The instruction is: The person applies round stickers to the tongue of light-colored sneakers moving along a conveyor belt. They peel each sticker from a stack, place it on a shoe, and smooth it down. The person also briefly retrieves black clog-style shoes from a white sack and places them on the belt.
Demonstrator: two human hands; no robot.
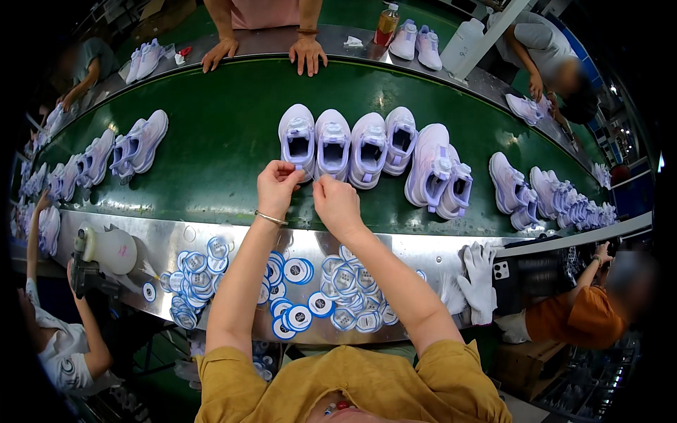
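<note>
My left hand (279, 185), with a bangle at the wrist, is closed in a pinch at the heel of the leftmost pale lilac shoe (296, 130). Close by, my right hand (337, 204) has its fingers pressed together below the heel of a second lilac shoe (332, 134). Whatever sits between the fingertips of either hand is too small to make out. To the right on the green belt (226, 141) stand a third shoe (368, 151), another shoe (400, 141) and a further pair (428, 166). Round blue-rimmed tags (299, 317) lie in heaps beneath my forearms.
The steel ledge (176, 233) bears a white bottle-like container (116, 252), white gloves (479, 278) and a phone (501, 269). More shoes stand along the belt at left (147, 141) and right (508, 183). Opposite, a co-worker's hands (307, 53) rest at the belt's edge, near a drink bottle (386, 25).
</note>
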